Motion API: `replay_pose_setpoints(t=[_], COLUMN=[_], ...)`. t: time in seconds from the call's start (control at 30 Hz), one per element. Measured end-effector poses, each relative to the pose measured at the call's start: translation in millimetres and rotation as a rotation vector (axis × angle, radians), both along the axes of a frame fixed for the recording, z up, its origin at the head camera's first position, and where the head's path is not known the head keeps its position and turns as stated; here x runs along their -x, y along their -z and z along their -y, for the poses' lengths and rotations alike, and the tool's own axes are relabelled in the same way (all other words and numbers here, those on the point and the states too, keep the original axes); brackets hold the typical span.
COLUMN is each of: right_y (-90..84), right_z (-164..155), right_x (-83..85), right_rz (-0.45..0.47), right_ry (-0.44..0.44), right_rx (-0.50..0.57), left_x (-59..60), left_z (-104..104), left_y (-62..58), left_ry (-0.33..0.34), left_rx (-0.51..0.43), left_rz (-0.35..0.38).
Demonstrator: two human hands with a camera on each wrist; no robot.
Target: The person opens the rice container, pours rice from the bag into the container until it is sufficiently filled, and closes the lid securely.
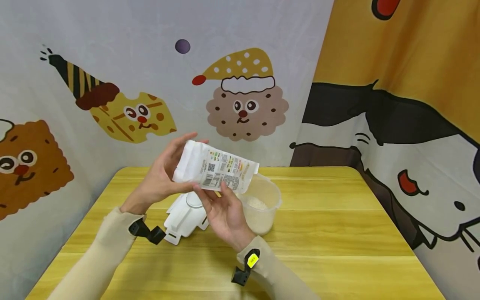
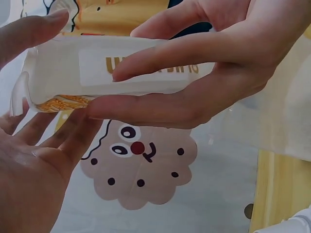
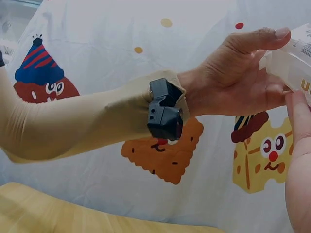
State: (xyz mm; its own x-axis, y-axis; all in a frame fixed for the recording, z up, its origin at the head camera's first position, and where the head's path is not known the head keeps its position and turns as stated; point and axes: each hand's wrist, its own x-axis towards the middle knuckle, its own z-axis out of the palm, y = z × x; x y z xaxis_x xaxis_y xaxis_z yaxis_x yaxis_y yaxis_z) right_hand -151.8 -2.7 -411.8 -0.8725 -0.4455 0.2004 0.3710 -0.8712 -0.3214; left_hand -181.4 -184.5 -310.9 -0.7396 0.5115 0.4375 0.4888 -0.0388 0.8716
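Head camera — looks forward and down over my counter (image 1: 337, 233) toward the wall. Left wrist camera — very close, looking up under my packet (image 2: 112, 68). Right wrist camera — close, facing my left hand (image 3: 238, 82); all three share the packet.

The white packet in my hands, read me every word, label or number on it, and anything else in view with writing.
White packet, back label in the head view: a QR code, a barcode and blocks of small print, all too small to read.
White packet, left wrist view: gold lettering upside down and partly behind the right hand's fingers; not readable.
Nothing else shows legible text.
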Motion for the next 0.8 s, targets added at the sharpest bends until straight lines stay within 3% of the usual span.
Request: replay_pose_setpoints(t=[0.23,0.43,0.67,0.8], right_y=[-2.0,-5.3,-18.5,-30.8], right_z=[-12.4,-31.9,-59.8,-77.1], right_x=[-0.4,-4.9,-13.5,-15.4], right_rz=[-0.084,-0.236,-0.442,-0.632], right_ry=[-0.107,-0.175,-0.107,-0.029], right_rx=[-0.182,-0.411,-0.668,-0.701], left_x=[5.9,8.3,11.4,10.6], left_z=[-1.1,-1.9,-8.3,-13.2], left_y=[-3.6,-6.0,-6.8,-8.2], left_ry=[-0.016,-0.031,-0.069,-0.112], left_rx=[0.016,0.047,0.077,0.096], left_rz=[-0.02,-0.023,-0.043,-0.066])
